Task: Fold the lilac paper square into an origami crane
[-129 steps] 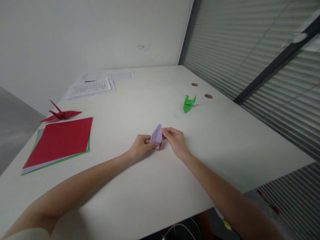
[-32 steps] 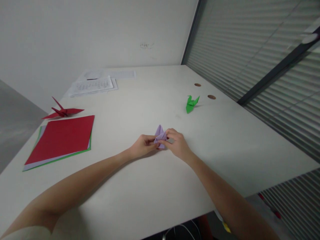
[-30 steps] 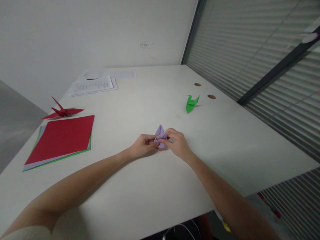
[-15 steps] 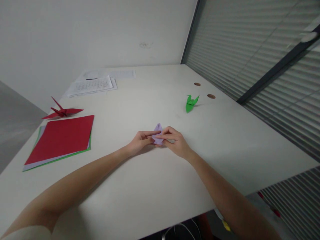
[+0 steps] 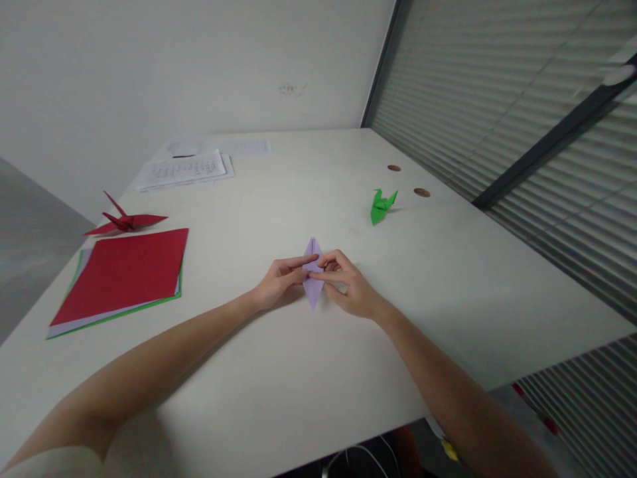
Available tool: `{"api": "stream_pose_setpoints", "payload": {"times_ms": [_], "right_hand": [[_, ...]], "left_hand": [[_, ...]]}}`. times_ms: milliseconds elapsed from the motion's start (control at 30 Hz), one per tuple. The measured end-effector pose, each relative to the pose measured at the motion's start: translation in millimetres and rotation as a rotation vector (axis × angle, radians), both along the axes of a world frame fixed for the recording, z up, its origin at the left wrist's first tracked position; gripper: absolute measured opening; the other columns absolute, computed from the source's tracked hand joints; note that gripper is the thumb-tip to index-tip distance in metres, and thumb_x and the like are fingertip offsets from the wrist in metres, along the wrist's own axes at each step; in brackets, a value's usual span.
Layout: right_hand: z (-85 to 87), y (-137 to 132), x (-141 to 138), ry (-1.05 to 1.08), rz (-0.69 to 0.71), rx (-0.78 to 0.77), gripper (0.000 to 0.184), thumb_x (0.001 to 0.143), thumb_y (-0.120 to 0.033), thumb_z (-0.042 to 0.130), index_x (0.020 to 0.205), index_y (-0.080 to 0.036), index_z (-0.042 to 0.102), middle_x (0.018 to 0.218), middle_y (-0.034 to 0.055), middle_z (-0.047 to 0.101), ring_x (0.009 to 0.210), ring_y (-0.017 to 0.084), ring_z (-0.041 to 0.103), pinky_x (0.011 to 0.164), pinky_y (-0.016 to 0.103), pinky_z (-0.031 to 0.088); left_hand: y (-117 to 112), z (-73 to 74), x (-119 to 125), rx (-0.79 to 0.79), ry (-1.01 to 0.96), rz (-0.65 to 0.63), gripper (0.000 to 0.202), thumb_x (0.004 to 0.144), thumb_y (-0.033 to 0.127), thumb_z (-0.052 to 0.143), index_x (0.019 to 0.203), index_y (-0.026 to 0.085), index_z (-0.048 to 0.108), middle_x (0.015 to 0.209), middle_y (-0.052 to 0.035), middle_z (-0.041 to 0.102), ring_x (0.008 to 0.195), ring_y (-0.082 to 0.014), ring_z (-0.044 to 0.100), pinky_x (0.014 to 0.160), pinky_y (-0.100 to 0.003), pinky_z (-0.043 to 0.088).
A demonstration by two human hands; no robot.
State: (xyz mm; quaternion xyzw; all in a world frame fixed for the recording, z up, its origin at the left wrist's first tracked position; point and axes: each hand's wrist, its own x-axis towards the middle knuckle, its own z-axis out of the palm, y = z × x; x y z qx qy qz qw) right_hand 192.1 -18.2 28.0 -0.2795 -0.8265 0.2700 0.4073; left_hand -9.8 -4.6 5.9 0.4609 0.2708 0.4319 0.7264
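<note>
A small piece of folded lilac origami paper (image 5: 313, 292) lies at the middle of the white table, long and diamond-shaped, with one point towards me and one away. My left hand (image 5: 281, 281) grips its left side, index finger laid across the upper part and thumb on the middle. From the right, my right hand (image 5: 351, 285) has its fingers bent and touching the paper's right edge and centre. The undersides of the fingers and the paper's back are hidden.
Red, lilac and green paper sheets (image 5: 124, 275) are stacked at the left, a red paper crane (image 5: 127, 222) behind them. A green paper crane (image 5: 380, 207) stands right of centre. Written papers (image 5: 184, 169) lie at the back left. Blinds (image 5: 522, 99) line the right side.
The lilac paper has opened out from a shorter, flared shape into a long diamond, its lower point now reaching towards me. Both hands have stayed nearly in place, the right fingers shifting slightly.
</note>
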Motion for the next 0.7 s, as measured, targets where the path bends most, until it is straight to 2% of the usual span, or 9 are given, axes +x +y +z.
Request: {"api": "stream_pose_setpoints", "payload": {"times_ms": [133, 233, 400, 533, 700], "right_hand": [[-3.7, 2, -4, 0.1, -0.145, -0.095, 0.017, 0.09, -0.03, 0.059, 0.094, -0.022, 0.074, 0.097, 0.0059, 0.056, 0.09, 0.017, 0.056, 0.08, 0.034, 0.05], [-10.2, 5, -8, 0.216, -0.281, -0.258, 0.019, 0.077, -0.036, 0.074, 0.087, -0.021, 0.068, 0.087, 0.0017, 0.056, 0.073, 0.013, 0.054, 0.068, 0.03, 0.048], [-16.8, 9, -12, 0.379, -0.253, -0.603, 0.036, 0.063, -0.038, 0.082, 0.083, -0.021, 0.057, 0.071, -0.0035, 0.056, 0.066, 0.013, 0.055, 0.063, 0.028, 0.047], [-18.6, 11, -13, 0.45, -0.249, -0.682, 0.042, 0.056, -0.034, 0.085, 0.081, -0.022, 0.055, 0.068, -0.0051, 0.055, 0.065, 0.012, 0.055, 0.063, 0.027, 0.047], [-20.4, 12, -15, 0.469, -0.248, -0.72, 0.046, 0.051, -0.034, 0.087, 0.081, -0.022, 0.055, 0.067, -0.0061, 0.057, 0.062, 0.01, 0.054, 0.061, 0.025, 0.047]], "left_hand": [[-2, -2.0, 2, 0.114, 0.055, 0.023, 0.052, 0.076, 0.021, 0.076, 0.127, 0.019, 0.063, 0.108, -0.01, 0.073, 0.084, -0.0143, 0.067, 0.079, -0.028, 0.051], [-2, -3.7, 2, 0.15, 0.114, 0.049, 0.055, 0.076, 0.02, 0.077, 0.129, 0.019, 0.061, 0.109, -0.0097, 0.072, 0.08, -0.0124, 0.066, 0.075, -0.026, 0.052], [-2, -4.9, 2, 0.152, 0.114, 0.034, 0.06, 0.076, 0.021, 0.077, 0.133, 0.016, 0.058, 0.11, -0.0126, 0.071, 0.087, -0.0151, 0.067, 0.082, -0.029, 0.053], [-2, -2.6, 2, 0.148, 0.094, 0.022, 0.064, 0.074, 0.021, 0.078, 0.134, 0.016, 0.056, 0.111, -0.0138, 0.071, 0.087, -0.0166, 0.068, 0.081, -0.03, 0.053], [-2, -1.0, 3, 0.137, 0.11, 0.053, 0.055, 0.078, 0.028, 0.076, 0.13, 0.015, 0.061, 0.1, -0.0114, 0.073, 0.081, -0.0149, 0.066, 0.078, -0.031, 0.053]]}}
